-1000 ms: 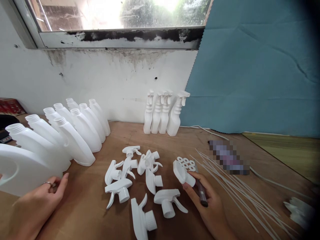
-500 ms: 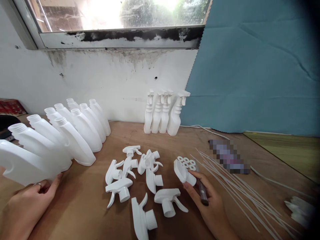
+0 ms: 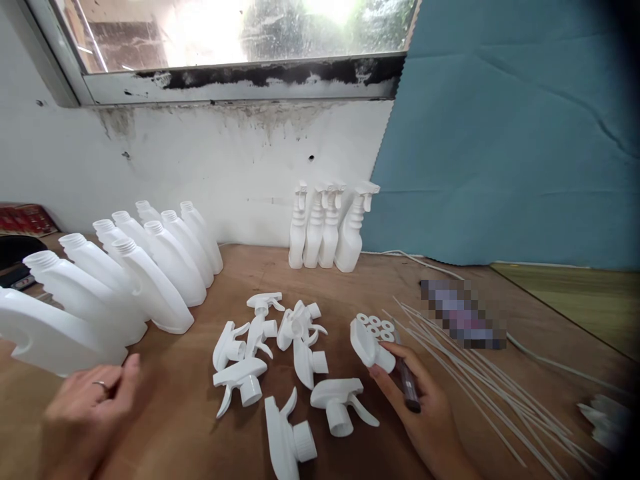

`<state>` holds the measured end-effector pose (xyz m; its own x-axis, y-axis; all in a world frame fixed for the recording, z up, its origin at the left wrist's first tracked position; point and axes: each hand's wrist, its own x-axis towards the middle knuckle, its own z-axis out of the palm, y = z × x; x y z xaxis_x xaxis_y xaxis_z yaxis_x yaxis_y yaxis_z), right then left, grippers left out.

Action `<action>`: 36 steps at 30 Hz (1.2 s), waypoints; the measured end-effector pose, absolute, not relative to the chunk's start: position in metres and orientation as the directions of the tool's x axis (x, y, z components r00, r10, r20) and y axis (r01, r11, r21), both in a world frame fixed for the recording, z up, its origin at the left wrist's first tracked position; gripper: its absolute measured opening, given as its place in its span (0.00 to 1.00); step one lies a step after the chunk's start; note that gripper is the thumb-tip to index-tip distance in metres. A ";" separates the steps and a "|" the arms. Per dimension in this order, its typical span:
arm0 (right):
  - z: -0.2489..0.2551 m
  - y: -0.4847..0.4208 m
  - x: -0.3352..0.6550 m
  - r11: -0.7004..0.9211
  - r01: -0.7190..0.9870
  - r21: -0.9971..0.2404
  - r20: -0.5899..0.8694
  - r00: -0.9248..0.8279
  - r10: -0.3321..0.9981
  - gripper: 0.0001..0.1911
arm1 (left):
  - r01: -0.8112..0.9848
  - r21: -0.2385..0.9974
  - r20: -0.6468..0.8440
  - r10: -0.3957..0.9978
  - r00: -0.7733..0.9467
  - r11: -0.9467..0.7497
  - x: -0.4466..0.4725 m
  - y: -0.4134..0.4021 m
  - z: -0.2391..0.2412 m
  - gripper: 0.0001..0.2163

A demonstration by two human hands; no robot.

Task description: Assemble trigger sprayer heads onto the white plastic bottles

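Note:
My left hand (image 3: 87, 417), with a ring on one finger, grips the base of a white open-necked bottle (image 3: 55, 337) at the near left end of the row. My right hand (image 3: 423, 417) holds a white trigger spray head (image 3: 369, 347) at its fingertips, with a dark pen-like tool (image 3: 407, 387) across its fingers. Several loose spray heads (image 3: 280, 360) lie on the wooden table (image 3: 175, 413) between my hands. A small cluster of white washers (image 3: 377, 325) lies just beyond the held spray head.
Several open-necked white bottles (image 3: 150, 267) stand in rows at the left. Several bottles fitted with spray heads (image 3: 330, 227) stand against the white wall. Thin white dip tubes (image 3: 480, 380) fan out at the right beside a blurred object (image 3: 463, 315) and a blue sheet (image 3: 510, 133).
My left hand has shifted the near bottle, first lifting and tilting it, and now it lies lower with the hand further right. The right hand has barely moved.

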<state>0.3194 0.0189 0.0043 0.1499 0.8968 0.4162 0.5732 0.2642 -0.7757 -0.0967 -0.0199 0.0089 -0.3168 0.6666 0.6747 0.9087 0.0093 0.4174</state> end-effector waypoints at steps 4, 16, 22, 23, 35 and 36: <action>0.005 0.019 0.319 0.278 0.564 -0.777 0.428 0.150 0.891 0.13 | 0.881 0.419 0.512 0.858 -0.028 -0.221 -0.029 -0.014 -0.002 0.23; 0.001 0.020 0.319 0.265 0.538 -0.800 0.396 0.143 0.907 0.13 | 0.378 0.857 0.386 0.922 -0.021 -0.350 0.035 0.093 -0.003 0.19; 0.001 0.020 0.319 0.312 0.537 -0.783 0.433 0.112 0.894 0.12 | 0.224 0.892 0.437 0.877 -0.203 -0.393 0.050 0.099 0.016 0.14; 0.001 0.019 0.319 0.324 0.545 -0.773 0.449 0.109 0.887 0.12 | 0.205 0.888 0.449 0.872 -0.197 -0.411 0.056 0.092 0.021 0.14; -0.003 0.016 0.305 0.513 0.660 -0.550 0.672 -0.016 0.741 0.15 | -0.368 0.914 -0.025 0.929 0.369 0.170 0.132 0.041 0.035 0.21; -0.005 0.017 0.303 0.547 0.649 -0.529 0.683 -0.057 0.728 0.16 | -0.347 0.917 -0.042 0.914 0.403 0.195 0.133 0.042 0.030 0.24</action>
